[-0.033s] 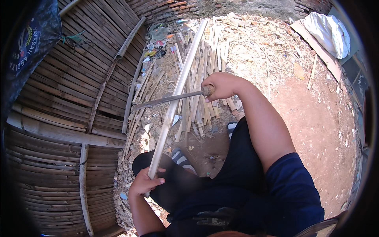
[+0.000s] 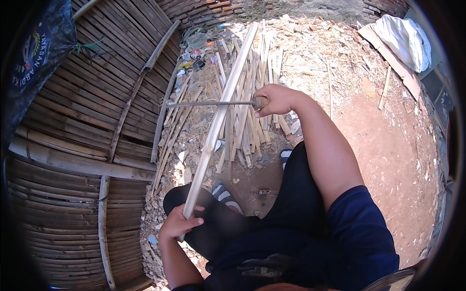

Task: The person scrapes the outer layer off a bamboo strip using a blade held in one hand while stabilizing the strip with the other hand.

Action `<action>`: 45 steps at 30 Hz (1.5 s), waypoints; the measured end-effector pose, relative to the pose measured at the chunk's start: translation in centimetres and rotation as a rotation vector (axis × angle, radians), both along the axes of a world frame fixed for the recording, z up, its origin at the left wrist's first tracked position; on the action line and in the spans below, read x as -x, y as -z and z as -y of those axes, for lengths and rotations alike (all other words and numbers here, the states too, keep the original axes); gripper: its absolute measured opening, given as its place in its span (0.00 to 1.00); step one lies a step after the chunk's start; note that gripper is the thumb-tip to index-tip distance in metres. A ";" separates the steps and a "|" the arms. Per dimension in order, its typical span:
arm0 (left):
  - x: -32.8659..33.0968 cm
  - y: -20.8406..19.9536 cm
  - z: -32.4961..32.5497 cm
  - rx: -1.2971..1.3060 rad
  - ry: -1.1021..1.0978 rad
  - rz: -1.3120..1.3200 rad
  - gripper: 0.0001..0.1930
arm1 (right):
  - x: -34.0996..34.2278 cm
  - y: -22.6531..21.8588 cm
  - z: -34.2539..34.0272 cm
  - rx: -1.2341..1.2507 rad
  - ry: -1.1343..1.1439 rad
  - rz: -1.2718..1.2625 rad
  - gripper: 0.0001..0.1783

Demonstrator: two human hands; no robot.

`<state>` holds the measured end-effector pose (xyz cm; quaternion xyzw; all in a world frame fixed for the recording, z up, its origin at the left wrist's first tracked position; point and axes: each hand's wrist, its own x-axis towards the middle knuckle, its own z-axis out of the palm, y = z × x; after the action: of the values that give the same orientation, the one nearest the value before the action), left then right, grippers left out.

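A long pale strip of split bamboo slants from my lap to the far end of a heap of similar strips. My left hand grips its near end beside my left thigh, with the thumb over the edge. My right hand is closed round the short wooden handle of a machete. Its narrow dark blade points left and crosses the strip beyond the middle, seen almost edge-on. Whether the blade presses on the strip or is just above it, I cannot tell.
Several loose bamboo strips lie heaped on the littered ground ahead. A slatted bamboo wall stands close on the left, with a dark printed cloth. A brick wall runs behind. At far right sits a white sack on a brown board.
The machete's blade has turned from a slant to nearly level, its tip moving farther from me. My right hand has shifted slightly away and to the right. My left hand looks unmoved.
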<state>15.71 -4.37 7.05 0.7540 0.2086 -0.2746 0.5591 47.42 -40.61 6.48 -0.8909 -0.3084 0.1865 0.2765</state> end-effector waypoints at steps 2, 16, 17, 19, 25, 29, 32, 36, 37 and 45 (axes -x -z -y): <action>-0.3 -0.3 0.2 -0.020 0.018 -0.015 0.24 | -2.7 2.4 2.2 -0.149 0.337 -0.034 0.32; 0.0 0.5 -0.4 0.057 0.015 0.035 0.24 | 4.5 -2.8 -3.3 0.144 -0.127 0.184 0.28; 0.1 0.4 -0.4 0.043 0.015 0.023 0.25 | 4.6 -2.8 -3.8 0.149 -0.157 0.191 0.27; -0.1 0.1 -0.3 0.022 0.023 0.007 0.25 | 2.8 -2.0 -2.2 0.054 -0.069 0.156 0.25; -0.2 0.4 -0.5 0.028 0.024 0.001 0.25 | -2.1 0.6 3.0 -0.176 0.674 0.104 0.24; 0.0 1.3 -1.1 0.111 0.008 0.042 0.25 | -0.1 0.1 2.1 -0.230 0.459 0.186 0.25; 0.3 1.8 -1.6 0.162 -0.055 0.058 0.23 | 2.8 -1.5 -0.8 -0.047 0.154 0.206 0.25; 0.1 1.2 -0.9 0.087 -0.022 0.069 0.24 | 4.6 -2.9 -2.5 0.116 -0.144 0.223 0.23; 0.2 1.1 -0.8 0.067 -0.011 0.077 0.24 | 4.1 -2.7 -2.3 0.068 -0.105 0.194 0.23; 0.1 0.9 -0.9 0.076 -0.041 0.056 0.24 | -2.0 1.0 2.6 -0.194 0.547 0.072 0.30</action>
<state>15.62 -3.49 6.19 0.7353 0.1977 -0.2494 0.5984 49.38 -43.18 5.49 -0.9164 -0.0828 0.0430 0.3893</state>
